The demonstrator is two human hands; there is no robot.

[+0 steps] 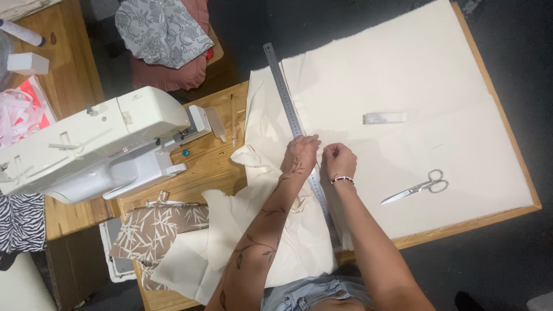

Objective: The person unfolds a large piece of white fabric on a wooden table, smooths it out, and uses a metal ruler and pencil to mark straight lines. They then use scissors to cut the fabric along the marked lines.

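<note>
A large sheet of cream fabric [403, 75] covers the wooden table [210, 167]. A long metal ruler [283, 92] lies across it, running from the far edge toward me. My left hand [300, 152] presses flat on the fabric beside the ruler. Just to the ruler's right, my right hand [339, 160] has its fingers pinched together on the fabric; I cannot make out whether it holds something small. A beaded bracelet [342, 179] sits on that wrist.
A white sewing machine [98, 144] stands at the left. Silver scissors [419, 187] and a small clear box [385, 117] lie on the fabric. A leaf-patterned cloth [158, 227] lies at the near left, a chair with grey patterned cloth [162, 31] beyond the table.
</note>
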